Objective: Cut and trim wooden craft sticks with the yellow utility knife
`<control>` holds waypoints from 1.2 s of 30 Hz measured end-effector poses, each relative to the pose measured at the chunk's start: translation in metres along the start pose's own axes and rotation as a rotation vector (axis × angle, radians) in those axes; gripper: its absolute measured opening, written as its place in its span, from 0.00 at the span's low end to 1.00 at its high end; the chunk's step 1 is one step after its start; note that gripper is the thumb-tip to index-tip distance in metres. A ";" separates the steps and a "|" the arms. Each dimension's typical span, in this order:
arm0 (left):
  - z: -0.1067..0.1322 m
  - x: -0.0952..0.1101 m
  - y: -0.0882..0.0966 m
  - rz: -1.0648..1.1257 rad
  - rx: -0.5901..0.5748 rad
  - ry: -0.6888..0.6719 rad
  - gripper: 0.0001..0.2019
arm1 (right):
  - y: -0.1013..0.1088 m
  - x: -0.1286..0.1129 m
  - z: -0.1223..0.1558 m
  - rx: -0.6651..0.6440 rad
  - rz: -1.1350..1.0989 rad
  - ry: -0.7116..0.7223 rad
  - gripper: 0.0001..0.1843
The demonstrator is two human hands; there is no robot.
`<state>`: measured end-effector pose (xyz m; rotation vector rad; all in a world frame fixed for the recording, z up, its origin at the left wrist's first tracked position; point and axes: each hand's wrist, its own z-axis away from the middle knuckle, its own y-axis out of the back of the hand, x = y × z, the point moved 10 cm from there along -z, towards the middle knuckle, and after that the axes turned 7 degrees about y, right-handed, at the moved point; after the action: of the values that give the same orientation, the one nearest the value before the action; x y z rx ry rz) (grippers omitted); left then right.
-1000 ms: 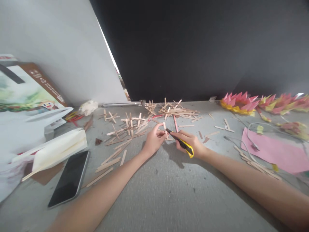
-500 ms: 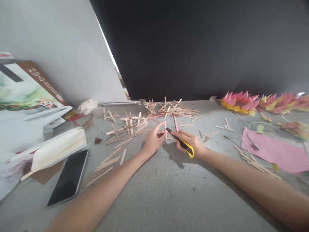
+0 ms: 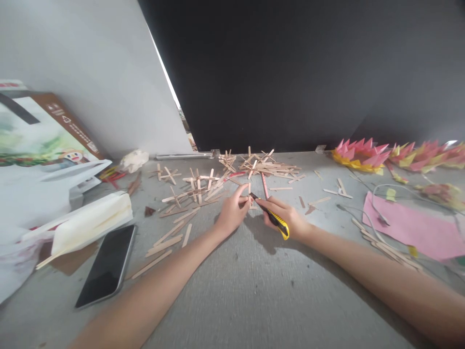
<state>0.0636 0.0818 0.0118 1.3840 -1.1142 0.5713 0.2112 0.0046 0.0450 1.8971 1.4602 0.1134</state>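
The yellow knife (image 3: 276, 221) points diagonally away-left at the stick (image 3: 249, 189).

1. One utility knife (image 3: 276, 219).
2. One phone (image 3: 107, 265), far left of the knife.
3. One pink paper sheet (image 3: 417, 228), right of the knife.
4. Dozens of wooden sticks (image 3: 271, 168), mostly behind the knife.
5. At least three paper flowers (image 3: 359, 155), right-rear of it.

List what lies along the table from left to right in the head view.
Phone → loose wooden sticks → left hand pinching a short stick → right hand holding the yellow knife → pink paper sheet.
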 end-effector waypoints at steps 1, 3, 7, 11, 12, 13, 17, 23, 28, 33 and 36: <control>0.000 0.000 0.000 0.003 0.001 0.001 0.25 | 0.000 0.000 0.000 -0.003 -0.010 -0.004 0.28; 0.000 -0.001 0.000 0.014 -0.001 0.005 0.24 | 0.002 0.001 0.000 0.007 -0.032 -0.008 0.27; 0.000 -0.004 0.000 0.119 -0.016 0.036 0.26 | 0.007 0.004 0.000 0.047 -0.069 -0.035 0.24; -0.001 -0.004 -0.001 0.239 -0.042 0.056 0.30 | 0.008 0.008 -0.001 0.038 -0.080 -0.072 0.22; -0.002 -0.004 -0.001 0.255 -0.047 0.057 0.30 | 0.009 0.008 -0.001 0.044 -0.078 -0.073 0.22; -0.002 -0.005 -0.002 0.264 -0.052 0.056 0.31 | 0.010 0.008 -0.001 0.052 -0.076 -0.073 0.21; -0.004 -0.009 -0.003 0.275 -0.059 0.063 0.32 | 0.013 0.008 -0.003 0.060 -0.080 -0.074 0.21; -0.004 -0.010 -0.006 0.387 -0.104 0.100 0.35 | 0.016 0.007 -0.006 0.067 -0.107 -0.093 0.19; -0.005 -0.011 -0.007 0.431 -0.127 0.116 0.38 | 0.018 0.013 -0.004 0.054 -0.120 -0.124 0.19; -0.007 -0.013 -0.009 0.485 -0.157 0.119 0.39 | 0.019 0.022 0.000 0.046 -0.138 -0.154 0.19; -0.008 -0.015 -0.009 0.495 -0.165 0.119 0.39 | 0.021 0.022 -0.001 0.052 -0.140 -0.161 0.18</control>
<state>0.0676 0.0918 -0.0043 0.9176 -1.3811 0.8812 0.2352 0.0224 0.0503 1.7938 1.4929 -0.1415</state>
